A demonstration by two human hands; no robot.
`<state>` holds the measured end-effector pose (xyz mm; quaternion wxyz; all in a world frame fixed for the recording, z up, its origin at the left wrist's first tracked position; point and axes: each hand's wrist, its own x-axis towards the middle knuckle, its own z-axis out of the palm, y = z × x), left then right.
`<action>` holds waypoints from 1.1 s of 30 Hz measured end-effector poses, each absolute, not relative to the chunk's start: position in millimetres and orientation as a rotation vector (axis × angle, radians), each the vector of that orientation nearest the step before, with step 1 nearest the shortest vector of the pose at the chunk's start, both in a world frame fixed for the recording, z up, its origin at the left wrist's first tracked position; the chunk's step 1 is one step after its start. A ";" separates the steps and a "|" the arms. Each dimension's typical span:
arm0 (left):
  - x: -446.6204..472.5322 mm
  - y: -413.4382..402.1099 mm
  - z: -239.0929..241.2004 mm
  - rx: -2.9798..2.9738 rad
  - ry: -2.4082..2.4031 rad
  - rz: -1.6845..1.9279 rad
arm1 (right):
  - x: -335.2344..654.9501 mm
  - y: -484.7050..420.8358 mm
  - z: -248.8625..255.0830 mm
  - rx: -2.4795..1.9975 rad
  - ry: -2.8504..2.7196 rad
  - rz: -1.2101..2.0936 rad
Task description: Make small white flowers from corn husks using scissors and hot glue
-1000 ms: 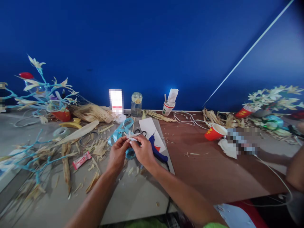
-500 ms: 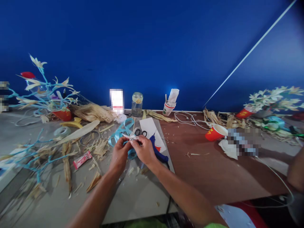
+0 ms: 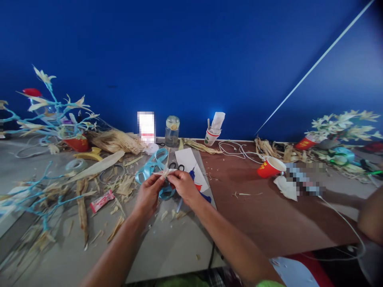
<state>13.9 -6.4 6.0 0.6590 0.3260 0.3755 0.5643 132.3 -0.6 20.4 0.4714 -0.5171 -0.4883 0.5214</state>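
Note:
A small pale flower of husk-like strips [image 3: 164,173] is pinched between my two hands above the table. My left hand [image 3: 149,193] grips it from the left with thumb and fingertips. From the right, my right hand [image 3: 185,186] holds its other side, fingers closed. Coils of light blue ribbon [image 3: 145,174] lie just behind and under my hands. Black scissor handles [image 3: 180,168] show beyond my fingers, on or near a white sheet [image 3: 188,158]. A blue tool, probably a glue gun [image 3: 206,197], is mostly hidden by my right hand.
Dry husk scraps [image 3: 125,186] and a pink wrapper [image 3: 102,201] litter the left side. Blue branches with pale flowers [image 3: 54,104] stand far left. A glass jar [image 3: 172,135] is by the wall; a red paper cup [image 3: 271,167] lies right. Another person's arm [image 3: 371,215] is far right.
My fingers have shifted slightly around the flower, and its pale strips are turned differently. My right hand covers more of the blue tool. The view has moved slightly.

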 end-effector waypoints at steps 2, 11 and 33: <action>13.5 -5.1 5.6 0.725 0.857 1.276 | 133.6 -0.4 21.4 -1.286 -1.225 1.299; 11.6 -4.5 10.7 0.581 0.756 1.263 | 134.4 -2.8 27.0 -1.273 -1.313 1.094; 14.3 -8.8 15.6 0.520 0.710 1.260 | 129.8 -7.6 32.6 -1.363 -1.422 0.909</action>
